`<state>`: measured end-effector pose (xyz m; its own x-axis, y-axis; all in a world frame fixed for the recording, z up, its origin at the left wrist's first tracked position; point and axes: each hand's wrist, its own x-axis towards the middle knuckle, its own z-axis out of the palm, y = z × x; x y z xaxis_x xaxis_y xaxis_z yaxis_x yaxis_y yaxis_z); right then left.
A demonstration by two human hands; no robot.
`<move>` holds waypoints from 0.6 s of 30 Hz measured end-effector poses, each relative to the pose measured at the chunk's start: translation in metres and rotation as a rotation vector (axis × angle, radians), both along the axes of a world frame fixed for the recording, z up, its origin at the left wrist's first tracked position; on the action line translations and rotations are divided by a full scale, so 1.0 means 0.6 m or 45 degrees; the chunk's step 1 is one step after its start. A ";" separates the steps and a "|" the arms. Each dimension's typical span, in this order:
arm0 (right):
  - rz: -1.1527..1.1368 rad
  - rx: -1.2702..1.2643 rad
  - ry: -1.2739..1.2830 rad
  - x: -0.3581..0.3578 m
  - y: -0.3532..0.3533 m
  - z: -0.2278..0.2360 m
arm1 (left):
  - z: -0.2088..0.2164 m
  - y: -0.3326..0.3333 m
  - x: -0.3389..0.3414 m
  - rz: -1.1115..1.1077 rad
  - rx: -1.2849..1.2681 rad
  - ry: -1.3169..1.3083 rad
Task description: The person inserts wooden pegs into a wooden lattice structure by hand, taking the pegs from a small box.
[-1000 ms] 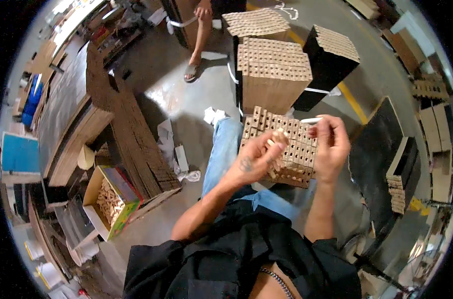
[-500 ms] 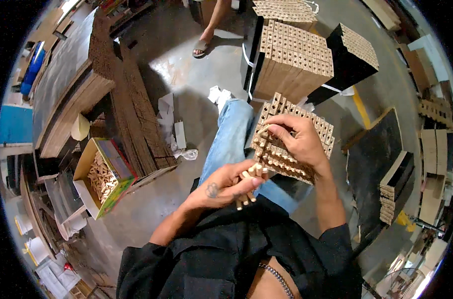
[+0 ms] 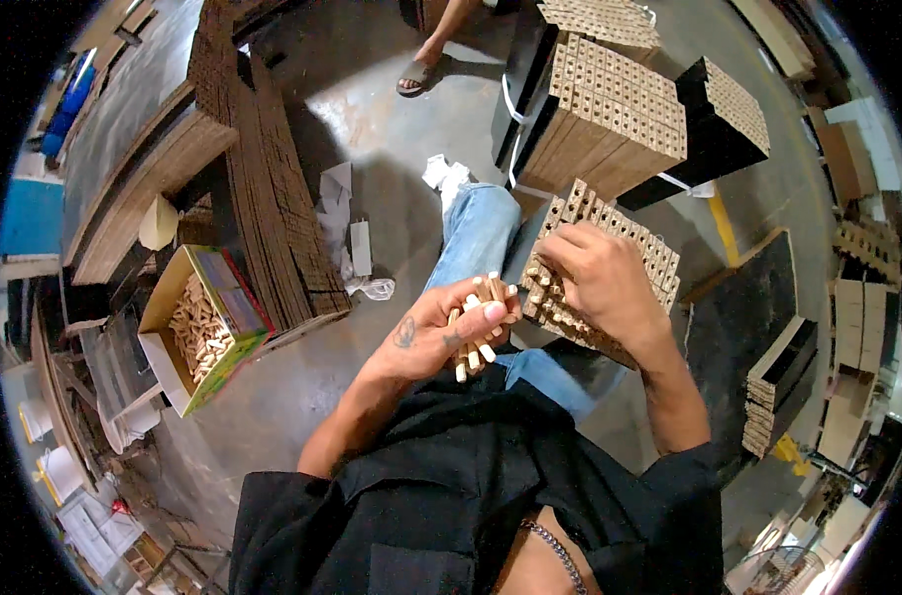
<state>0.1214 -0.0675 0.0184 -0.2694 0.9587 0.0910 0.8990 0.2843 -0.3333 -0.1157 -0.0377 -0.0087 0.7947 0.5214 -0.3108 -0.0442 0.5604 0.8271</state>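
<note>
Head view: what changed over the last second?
The right hand dropped from mid-air onto the stack of drilled boards on the lap. The left hand pulled back toward the body. It still grips a bundle of wooden dowels; the dowel box stayed put.

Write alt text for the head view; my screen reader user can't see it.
A seated person's left hand grips a bundle of wooden dowels while the right hand presses on a stack of drilled wooden panels on the lap; an open box of dowels sits left.

Bare floor (image 3: 392, 149) lies open left of the knee; stacked boards (image 3: 620, 119) block ahead.
</note>
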 end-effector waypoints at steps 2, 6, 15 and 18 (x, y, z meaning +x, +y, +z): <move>-0.001 -0.025 -0.058 -0.003 0.004 0.006 | 0.006 0.005 0.006 -0.023 -0.013 -0.008; -0.007 -0.121 0.208 0.014 0.009 0.005 | 0.005 0.006 0.008 -0.088 -0.092 0.044; -0.056 -0.428 1.039 0.000 -0.050 0.055 | -0.002 -0.010 0.041 -0.356 -0.048 0.111; -0.067 -0.468 1.042 0.010 -0.060 0.036 | 0.003 -0.013 0.046 -0.450 -0.011 0.145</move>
<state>0.1275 -0.1033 0.0398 -0.2102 0.9744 -0.0793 0.3488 -0.0011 -0.9372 -0.0878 -0.0454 -0.0072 0.8853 0.2176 -0.4109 0.2457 0.5313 0.8108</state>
